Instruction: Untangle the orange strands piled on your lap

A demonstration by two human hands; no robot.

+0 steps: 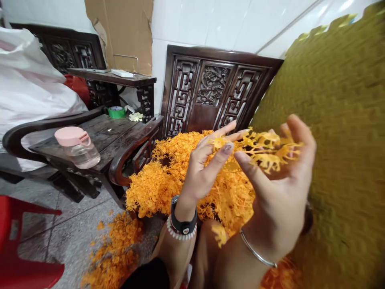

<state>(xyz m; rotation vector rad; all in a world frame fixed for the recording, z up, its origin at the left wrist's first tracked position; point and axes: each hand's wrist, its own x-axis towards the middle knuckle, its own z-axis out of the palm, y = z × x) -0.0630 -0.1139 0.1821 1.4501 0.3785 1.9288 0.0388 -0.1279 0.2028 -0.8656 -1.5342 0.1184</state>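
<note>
My left hand (204,172), with a black wristwatch and a white beaded bracelet on its wrist, reaches up to a branching orange-yellow sprig (264,150). Its fingertips touch the sprig's left end. My right hand (270,200), wearing a thin silver bangle, is cupped behind the sprig, thumb in front and fingers spread, and helps hold it. Beneath both hands lies a large heap of similar orange branching pieces (168,176). Whatever the heap rests on is hidden.
More orange pieces (116,253) lie spilled on the grey floor. An olive-green textured mat (339,120) fills the right side. Behind stand a carved dark wood chair back (212,86) and a dark wood table (102,136) holding a pink-lidded bottle (77,147).
</note>
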